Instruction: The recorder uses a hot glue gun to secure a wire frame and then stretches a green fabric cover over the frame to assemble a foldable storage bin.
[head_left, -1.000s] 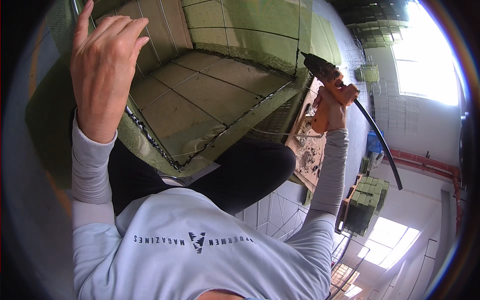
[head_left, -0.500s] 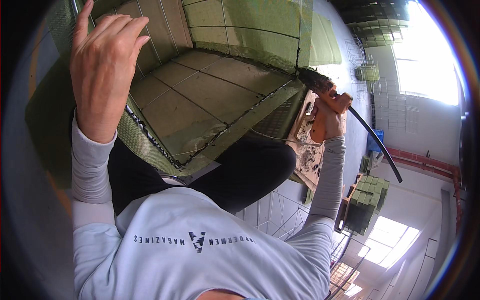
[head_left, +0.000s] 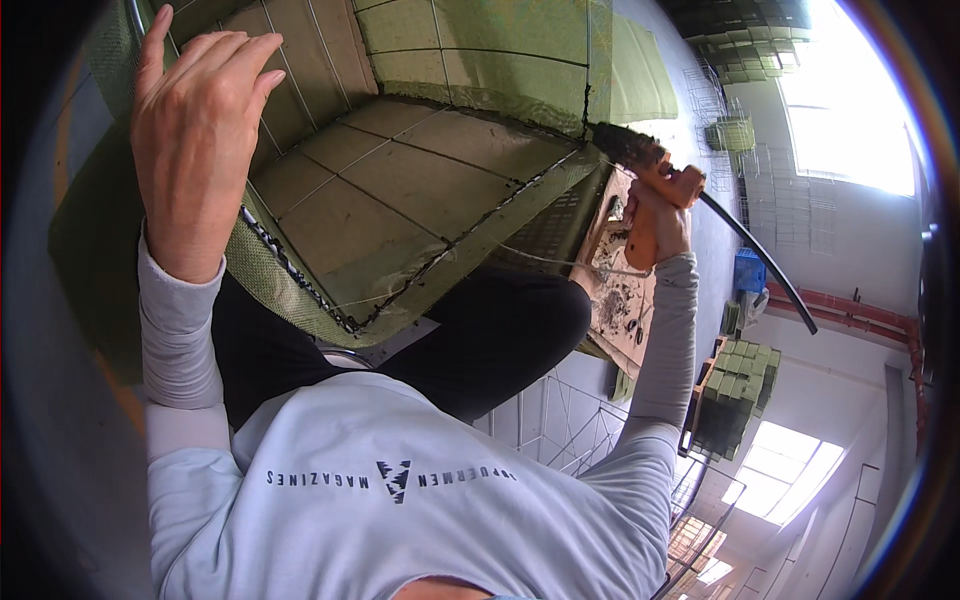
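Note:
My right hand point(head_left: 668, 228) grips an orange glue gun point(head_left: 655, 180) with a dark, crusted nozzle end. A black glue stick point(head_left: 760, 260) trails out of its back. The nozzle tip is at the far right corner of a box-like wire frame covered in green mesh point(head_left: 520, 75); whether it touches cannot be made out. Black glue beads point(head_left: 440, 245) run along the frame's edges. At the frame's left side my left hand point(head_left: 200, 130) shows its back, thumb and little finger apart, the other fingers slightly bent. It appears to hold nothing; its palm is hidden.
A glue-spotted board point(head_left: 610, 290) lies right of the frame, beside my knee point(head_left: 550, 320). A thin pale cord point(head_left: 560, 262) stretches over the frame's near edge. Farther right are stacked green mesh boxes point(head_left: 738, 385), a blue crate point(head_left: 748, 270) and red pipes point(head_left: 850, 318).
The glue gun's rear has swung slightly right and downward, while its nozzle has shifted a little up and left along the corner. My left hand and the frame have drifted slightly left.

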